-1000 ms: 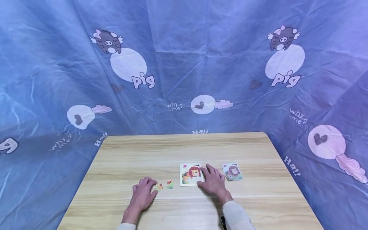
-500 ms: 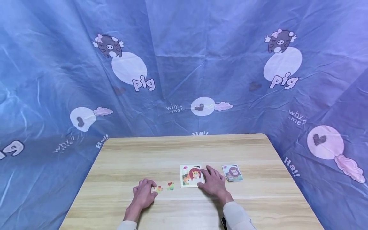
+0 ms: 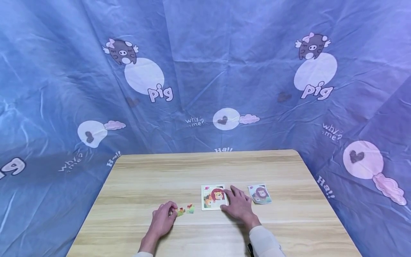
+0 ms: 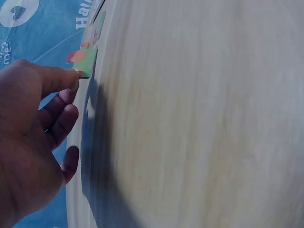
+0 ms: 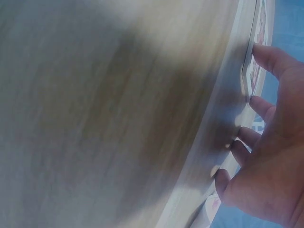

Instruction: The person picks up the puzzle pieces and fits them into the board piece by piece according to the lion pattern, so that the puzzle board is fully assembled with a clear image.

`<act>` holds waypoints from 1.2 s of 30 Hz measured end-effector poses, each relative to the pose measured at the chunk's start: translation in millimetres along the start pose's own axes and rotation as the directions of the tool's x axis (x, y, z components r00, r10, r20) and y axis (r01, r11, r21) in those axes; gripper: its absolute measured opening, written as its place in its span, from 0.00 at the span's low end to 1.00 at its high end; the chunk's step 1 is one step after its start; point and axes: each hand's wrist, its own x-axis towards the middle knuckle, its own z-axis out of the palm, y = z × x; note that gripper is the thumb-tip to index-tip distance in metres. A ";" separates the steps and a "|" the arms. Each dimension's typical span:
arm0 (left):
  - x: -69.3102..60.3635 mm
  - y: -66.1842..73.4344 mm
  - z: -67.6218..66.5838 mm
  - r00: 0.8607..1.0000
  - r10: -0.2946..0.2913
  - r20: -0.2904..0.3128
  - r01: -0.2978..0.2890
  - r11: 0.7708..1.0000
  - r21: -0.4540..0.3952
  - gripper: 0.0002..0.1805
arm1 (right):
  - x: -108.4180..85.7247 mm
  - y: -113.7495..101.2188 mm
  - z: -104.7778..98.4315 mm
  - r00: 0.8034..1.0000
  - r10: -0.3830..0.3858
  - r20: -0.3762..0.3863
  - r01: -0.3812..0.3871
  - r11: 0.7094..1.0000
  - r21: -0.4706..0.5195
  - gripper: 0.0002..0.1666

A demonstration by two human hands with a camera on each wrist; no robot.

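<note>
My left hand [image 3: 164,218] pinches a small jigsaw piece [image 4: 84,61], green with orange and red, between thumb and forefinger. Its other fingers are loosely curled. Just to the right, a second jigsaw piece [image 3: 191,208] lies on the table. Further right lies a white-bordered puzzle tray [image 3: 203,198] with a partly filled lion picture; a pale gap shows at its lower right. The right hand [image 3: 239,203] rests spread at the tray's right side, thumb and forefinger [image 5: 260,105] touching its edge near the corner.
A paper card [image 3: 260,193] with a faded lion picture lies right of the right hand, one edge curling up. All sits on a light wooden table [image 3: 154,171]. Blue printed cloth [image 3: 199,82] hangs behind and at both sides.
The left hand has drawn its fingertips together on a jigsaw piece and turned it slightly, shifting a little right. The right hand and the tray stay in place.
</note>
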 end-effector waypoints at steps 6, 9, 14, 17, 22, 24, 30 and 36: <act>2.4 12.0 6.8 1.000 -0.018 0.008 0.019 0.991 -0.134 0.08 | 1.5 2.8 -4.4 1.000 -0.024 0.019 0.024 0.999 -0.028 0.42; 3.9 22.1 9.7 1.000 -0.006 0.019 0.009 0.984 -0.178 0.07 | 1.3 3.1 -5.6 0.999 -0.028 0.028 0.029 0.999 -0.033 0.43; 9.5 41.3 19.0 0.999 -0.003 0.041 0.012 0.975 -0.220 0.07 | -0.4 2.1 -7.3 0.999 -0.028 0.027 0.029 0.999 -0.034 0.43; 14.6 52.6 25.4 0.999 0.011 0.034 -0.004 0.978 -0.210 0.07 | -2.3 -0.2 -7.8 0.999 -0.033 0.024 0.034 0.999 -0.033 0.43; 22.0 70.4 33.1 0.999 0.031 0.023 -0.026 0.981 -0.191 0.05 | -4.4 -4.9 -6.4 0.999 -0.034 0.024 0.035 0.999 -0.022 0.44; 24.7 75.8 36.2 0.999 0.032 0.030 -0.026 0.981 -0.191 0.06 | -4.2 -6.2 -5.4 0.999 -0.032 0.028 0.032 0.999 -0.020 0.45; 30.2 84.0 45.3 0.996 0.067 0.056 -0.056 0.983 -0.177 0.07 | -2.3 -6.4 -4.2 0.999 -0.019 0.029 0.020 1.000 -0.020 0.45; 32.0 88.3 46.3 0.994 0.086 0.067 -0.073 0.982 -0.175 0.06 | -1.7 -4.5 -3.9 0.999 -0.013 0.034 0.014 0.999 -0.031 0.45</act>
